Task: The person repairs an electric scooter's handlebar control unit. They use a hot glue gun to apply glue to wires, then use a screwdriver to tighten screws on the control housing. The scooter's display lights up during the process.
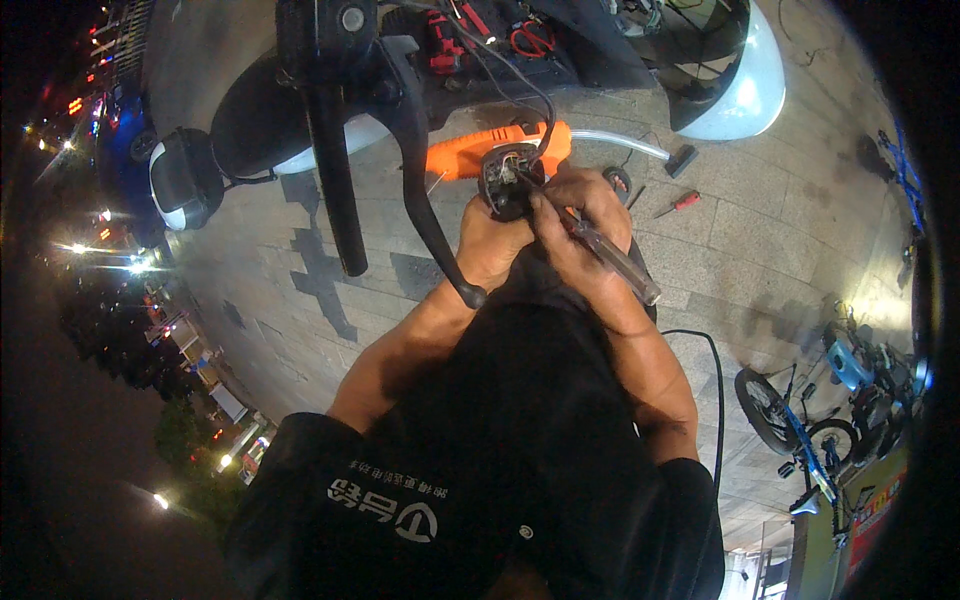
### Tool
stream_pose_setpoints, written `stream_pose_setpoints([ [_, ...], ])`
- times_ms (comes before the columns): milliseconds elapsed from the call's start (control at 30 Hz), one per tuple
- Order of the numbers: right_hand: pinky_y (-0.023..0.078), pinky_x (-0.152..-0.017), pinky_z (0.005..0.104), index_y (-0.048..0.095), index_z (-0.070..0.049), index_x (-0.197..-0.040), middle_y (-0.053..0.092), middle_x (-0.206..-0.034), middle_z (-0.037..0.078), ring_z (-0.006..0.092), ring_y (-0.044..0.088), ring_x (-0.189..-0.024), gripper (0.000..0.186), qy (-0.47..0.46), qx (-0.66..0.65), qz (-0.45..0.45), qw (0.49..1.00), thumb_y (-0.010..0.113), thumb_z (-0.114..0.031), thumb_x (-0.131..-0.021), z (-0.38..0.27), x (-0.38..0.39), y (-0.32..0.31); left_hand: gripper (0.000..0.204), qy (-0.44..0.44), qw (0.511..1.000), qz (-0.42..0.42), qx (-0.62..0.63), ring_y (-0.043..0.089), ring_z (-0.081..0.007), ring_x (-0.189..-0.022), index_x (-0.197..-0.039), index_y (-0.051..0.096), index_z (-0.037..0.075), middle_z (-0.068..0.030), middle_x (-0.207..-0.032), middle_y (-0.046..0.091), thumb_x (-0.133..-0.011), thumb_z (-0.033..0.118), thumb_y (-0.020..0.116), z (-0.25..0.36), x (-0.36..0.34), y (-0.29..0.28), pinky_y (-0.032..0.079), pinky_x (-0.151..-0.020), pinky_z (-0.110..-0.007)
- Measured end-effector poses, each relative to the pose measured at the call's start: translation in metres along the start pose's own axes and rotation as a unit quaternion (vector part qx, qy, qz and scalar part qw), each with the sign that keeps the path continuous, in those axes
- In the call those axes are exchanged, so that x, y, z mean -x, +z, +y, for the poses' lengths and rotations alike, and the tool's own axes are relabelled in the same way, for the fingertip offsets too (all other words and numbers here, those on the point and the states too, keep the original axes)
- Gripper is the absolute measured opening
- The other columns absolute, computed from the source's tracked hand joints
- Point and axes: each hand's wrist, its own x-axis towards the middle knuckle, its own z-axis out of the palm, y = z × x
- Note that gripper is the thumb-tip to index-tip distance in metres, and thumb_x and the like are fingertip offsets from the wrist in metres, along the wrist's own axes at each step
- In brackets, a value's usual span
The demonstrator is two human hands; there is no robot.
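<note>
Centrally, we are viewing an open black housing (pixel 502 178) sitting between the two hands, in front of the torso (pixel 530 400), its inner wires (pixel 513 163) lying exposed and a dark cable (pixel 549 112) leading in from above. Our left hand (pixel 492 245) is gripping the housing from below, fingers curled around it, although we are not seeing every fingertip. Our right hand (pixel 587 222) is pinching a screwdriver (pixel 620 262) between clamped thumb and fingers; its clear handle is slanting toward the lower right, its tip pointing into the opening — we cannot tell what it is touching. For sound technique, we are judging that the left hand should be bracing the housing firmly, so that light pressure is not tipping it, and that the blade should be meeting its seat squarely. We should also be steering clear of the wires — a slip could be nicking their insulation. Beyond, an orange tool (pixel 468 152) is lying near the paving's (pixel 740 240) red-handled screwdriver (pixel 686 201).
</note>
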Motion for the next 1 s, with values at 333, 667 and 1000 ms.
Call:
stream_pose_setpoints([
  [333, 0.048, -0.071, 0.0278, 0.055, -0.001, -0.085, 0.062, -0.089, 0.012, 0.0163, 0.059, -0.079, 0.015, 0.076, -0.103, -0.013, 0.992, 0.068, 0.006, -0.082, 0.012, 0.009, -0.002, 0.037, -0.013, 1.000, -0.020, 0.010, 0.060, -0.0148, -0.098, -0.115, 0.059, 0.001, -0.0041, -0.107, 0.062, -0.079, -0.002, 0.068, 0.004, 0.002, -0.004, 0.049, -0.089, -0.030],
  [667, 0.048, -0.076, 0.0272, 0.056, 0.000, -0.089, 0.063, -0.096, 0.012, 0.0153, 0.060, -0.085, 0.012, 0.175, -0.189, 0.004, 0.966, 0.067, 0.004, -0.084, 0.015, 0.015, -0.001, 0.038, -0.012, 0.998, -0.050, 0.021, 0.060, -0.0156, -0.101, -0.116, 0.059, 0.002, -0.0042, -0.106, 0.063, -0.079, -0.002, 0.067, 0.012, 0.006, -0.005, 0.049, -0.091, -0.031],
  [1000, 0.048, -0.067, 0.0233, 0.060, -0.001, -0.087, 0.062, -0.086, 0.007, 0.0104, 0.058, -0.075, 0.013, 0.234, -0.216, 0.024, 0.948, 0.071, 0.002, -0.082, 0.010, 0.013, 0.000, 0.037, -0.026, 0.998, -0.048, 0.036, 0.060, -0.0159, -0.098, -0.116, 0.059, 0.002, -0.0045, -0.105, 0.063, -0.079, 0.000, 0.068, 0.020, 0.010, -0.001, 0.049, -0.091, -0.031],
])
